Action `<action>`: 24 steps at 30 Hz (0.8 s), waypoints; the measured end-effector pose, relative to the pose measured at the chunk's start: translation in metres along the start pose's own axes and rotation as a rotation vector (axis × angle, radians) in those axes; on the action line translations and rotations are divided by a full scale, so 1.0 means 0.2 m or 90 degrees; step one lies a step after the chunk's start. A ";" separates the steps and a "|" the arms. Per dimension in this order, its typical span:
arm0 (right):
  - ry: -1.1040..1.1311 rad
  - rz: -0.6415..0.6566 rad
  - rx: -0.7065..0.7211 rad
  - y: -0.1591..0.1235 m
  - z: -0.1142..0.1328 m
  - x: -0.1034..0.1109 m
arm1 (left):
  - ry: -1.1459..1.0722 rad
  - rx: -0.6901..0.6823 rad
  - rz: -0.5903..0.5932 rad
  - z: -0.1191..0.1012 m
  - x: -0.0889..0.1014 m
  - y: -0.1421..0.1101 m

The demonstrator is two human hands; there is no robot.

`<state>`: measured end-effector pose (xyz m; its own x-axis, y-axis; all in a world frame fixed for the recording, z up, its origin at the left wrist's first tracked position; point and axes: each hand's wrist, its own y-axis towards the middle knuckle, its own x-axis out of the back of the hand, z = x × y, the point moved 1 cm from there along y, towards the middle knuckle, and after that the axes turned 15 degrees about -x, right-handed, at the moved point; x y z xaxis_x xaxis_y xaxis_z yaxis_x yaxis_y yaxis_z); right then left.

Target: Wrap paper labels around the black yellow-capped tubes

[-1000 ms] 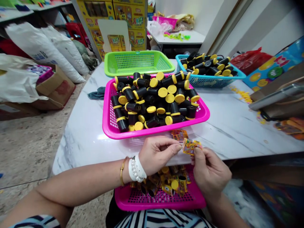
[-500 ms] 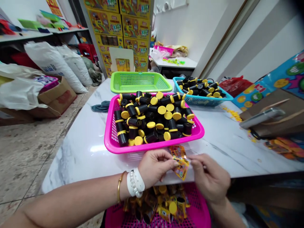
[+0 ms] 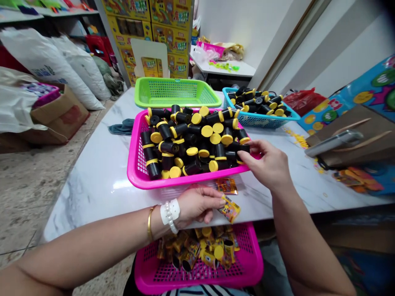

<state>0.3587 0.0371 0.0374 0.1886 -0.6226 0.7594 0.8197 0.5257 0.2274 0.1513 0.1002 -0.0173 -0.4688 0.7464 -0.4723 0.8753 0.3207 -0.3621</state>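
Observation:
My left hand [image 3: 196, 204] pinches a small yellow printed plastic sleeve [image 3: 231, 210] above the table's front edge. At the right end of the upper pink basket [image 3: 173, 182], my right hand [image 3: 270, 164] has its thumb and fingers closed on a black canister [image 3: 243, 147]. Many more black canisters with yellow lids [image 3: 206, 131] fill that basket. Flat on the table, just in front of it, lie more printed sleeves [image 3: 227, 186]. Below the table edge, a second pink basket [image 3: 257, 267] holds canisters wrapped in printed sleeves [image 3: 210, 259].
A green basket [image 3: 142, 92] stands behind the pink one, with a blue basket [image 3: 265, 120] of canisters to its right. A dark cloth [image 3: 121, 127] lies at left. On the right are a brown paper bag [image 3: 348, 123] and small yellow pieces [image 3: 296, 137]. Stacked yellow boxes [image 3: 171, 37] rise behind.
Both hands were at the printed sleeve before. My right hand has let go of it and moved up to a canister in the pink basket, while my left keeps the sleeve.

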 end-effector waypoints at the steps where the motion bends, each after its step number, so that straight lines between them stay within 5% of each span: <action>1: 0.050 0.013 -0.018 0.01 -0.01 0.01 | -0.003 0.000 0.002 0.00 0.00 0.00; 7: 0.406 0.131 -0.117 0.02 -0.06 0.10 | -0.020 -0.018 0.012 0.00 0.02 0.01; 12: 0.539 0.245 -0.304 -0.16 -0.25 0.10 | -0.021 0.006 0.018 0.00 0.00 0.00; 17: 0.233 0.206 -0.206 -0.30 -0.39 0.08 | 0.006 0.013 0.021 -0.01 -0.02 0.00; 24: -0.085 0.176 -0.115 -0.23 -0.42 0.07 | 0.063 -0.010 0.035 -0.01 -0.02 0.00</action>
<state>0.3690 -0.0449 -0.0142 0.3539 -0.3839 0.8529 0.8320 0.5457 -0.0995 0.1531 0.0981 -0.0124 -0.4070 0.8167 -0.4092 0.9013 0.2862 -0.3251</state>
